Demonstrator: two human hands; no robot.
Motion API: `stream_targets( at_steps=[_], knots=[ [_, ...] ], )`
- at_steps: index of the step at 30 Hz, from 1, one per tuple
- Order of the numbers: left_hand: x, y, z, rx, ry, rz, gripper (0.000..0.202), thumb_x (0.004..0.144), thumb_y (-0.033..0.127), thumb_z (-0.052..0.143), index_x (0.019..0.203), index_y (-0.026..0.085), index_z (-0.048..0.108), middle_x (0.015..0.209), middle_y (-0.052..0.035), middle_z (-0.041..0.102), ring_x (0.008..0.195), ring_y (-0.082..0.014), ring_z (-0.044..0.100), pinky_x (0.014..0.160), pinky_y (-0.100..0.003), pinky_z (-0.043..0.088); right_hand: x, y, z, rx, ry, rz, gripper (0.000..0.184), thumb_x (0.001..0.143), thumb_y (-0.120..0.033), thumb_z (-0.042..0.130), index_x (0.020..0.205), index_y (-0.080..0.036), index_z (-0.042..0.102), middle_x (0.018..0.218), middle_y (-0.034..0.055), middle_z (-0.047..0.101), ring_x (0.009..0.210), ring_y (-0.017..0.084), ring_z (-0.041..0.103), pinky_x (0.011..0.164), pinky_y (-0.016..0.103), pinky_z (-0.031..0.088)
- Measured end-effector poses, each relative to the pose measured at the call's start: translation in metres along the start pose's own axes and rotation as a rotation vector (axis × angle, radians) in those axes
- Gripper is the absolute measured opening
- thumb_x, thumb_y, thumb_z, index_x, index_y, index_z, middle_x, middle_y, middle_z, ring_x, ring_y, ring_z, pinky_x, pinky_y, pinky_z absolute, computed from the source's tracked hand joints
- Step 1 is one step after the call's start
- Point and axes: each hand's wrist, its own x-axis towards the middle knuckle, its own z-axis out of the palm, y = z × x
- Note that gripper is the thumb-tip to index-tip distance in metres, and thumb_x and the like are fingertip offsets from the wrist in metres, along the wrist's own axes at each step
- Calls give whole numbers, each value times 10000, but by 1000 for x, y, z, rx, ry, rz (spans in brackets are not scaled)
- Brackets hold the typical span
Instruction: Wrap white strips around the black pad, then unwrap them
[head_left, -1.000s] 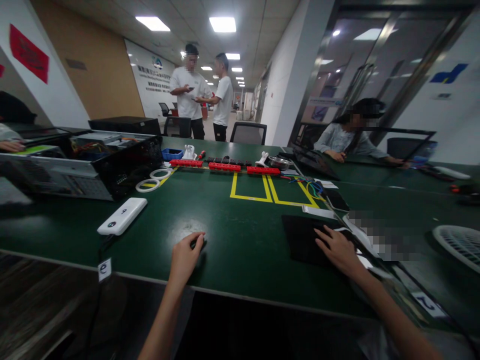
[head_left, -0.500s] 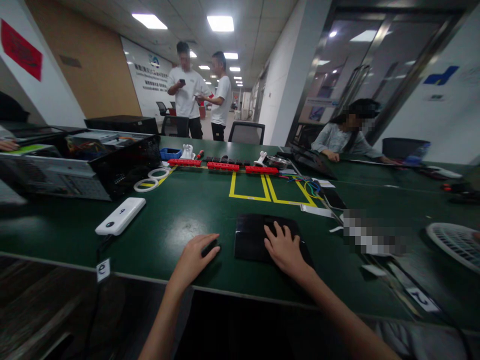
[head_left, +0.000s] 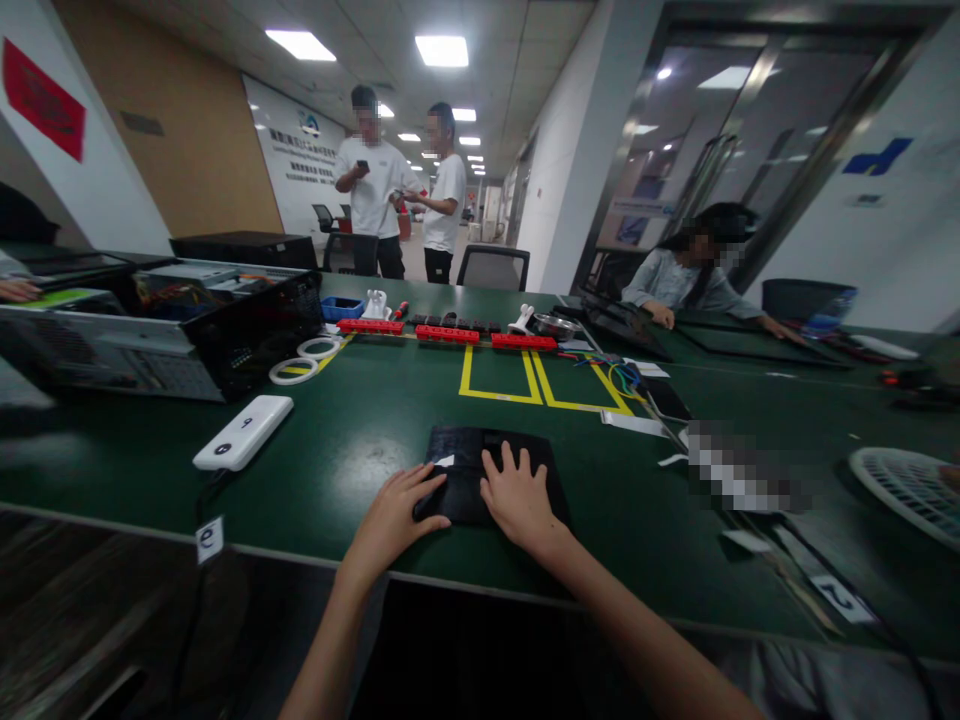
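Observation:
A flat black pad [head_left: 469, 455] lies on the green table [head_left: 360, 420] near its front edge. My right hand [head_left: 517, 497] rests flat on the pad with its fingers spread. My left hand [head_left: 397, 515] sits at the pad's left edge, its fingers curled over a small dark object that I cannot make out. A small white tag shows on the pad just above my left fingers.
A white power bank [head_left: 244, 432] lies to the left, an open computer case [head_left: 172, 325] behind it, white tape rings [head_left: 296, 370] beside it. Red strips [head_left: 448, 333] and yellow tape outlines [head_left: 525, 385] lie farther back. A fan [head_left: 904, 485] stands right. Two people stand behind; another sits at right.
My right hand has slid the black pad leftward across the table until it meets my left hand. My left hand has shifted slightly right with the small dark object under it.

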Motion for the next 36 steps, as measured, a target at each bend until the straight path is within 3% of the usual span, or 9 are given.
stream_targets(
  at_steps=[4,7,11,14,17,20,29,33,36],
  knots=[
    [0,-1,0,-6,-2,7,512,724,390,697,1209,268,587,1344,-92,520,1250,-251,465,1062,-452,290,-2,19,-7,107,-32,-93,521,892,-376,349,1380,-199,391,1419,162,383,1258,371,356,932,584,332],
    [0,1,-2,-16,-34,-16,500,736,390,685,1211,275,583,1362,-91,497,1268,-245,443,1070,-453,265,-5,50,-13,170,67,-155,494,886,-324,361,1351,-171,429,1357,145,462,1225,277,419,986,466,347],
    [0,3,-4,-27,-57,-19,509,747,386,679,1230,271,567,1378,-99,469,1282,-237,425,1081,-445,243,-13,117,-16,9,289,71,438,867,-273,365,1271,-178,505,1252,144,534,1127,284,478,895,442,416],
    [0,3,-3,-28,-65,-17,513,756,374,674,1243,266,556,1382,-103,457,1290,-234,411,1090,-443,228,-26,175,-15,-198,329,318,431,859,-252,364,1243,-132,520,1151,198,560,1019,335,508,780,468,443],
    [0,3,-3,-37,-73,-13,510,768,371,664,1256,287,541,1389,-95,444,1294,-242,403,1091,-464,220,-39,226,-10,-327,265,447,380,836,-222,411,1144,-77,578,1055,233,573,986,357,521,745,462,442],
    [0,3,-2,-26,-73,3,513,774,374,660,1261,272,539,1388,-111,439,1291,-254,406,1088,-474,227,-47,257,-3,-394,158,456,316,823,-188,406,1021,-86,631,995,222,592,937,346,553,709,448,448],
    [0,5,-1,-12,-54,3,499,777,390,654,1252,283,546,1386,-83,459,1290,-246,410,1086,-459,245,-41,269,-5,-327,73,407,328,811,-66,316,816,-103,642,849,192,623,778,284,611,592,355,428],
    [1,5,2,12,-70,-36,510,786,413,640,1268,288,529,1402,-71,442,1302,-244,394,1085,-448,249,-42,266,-15,-306,127,391,292,814,-68,345,763,-128,626,805,175,621,736,265,610,562,335,407],
    [2,3,4,15,-59,-34,519,787,432,632,1273,284,527,1403,-70,445,1297,-246,402,1086,-442,252,-42,259,-27,-267,266,331,292,823,-101,348,820,-149,637,834,171,616,751,274,597,556,351,401]
  ],
)
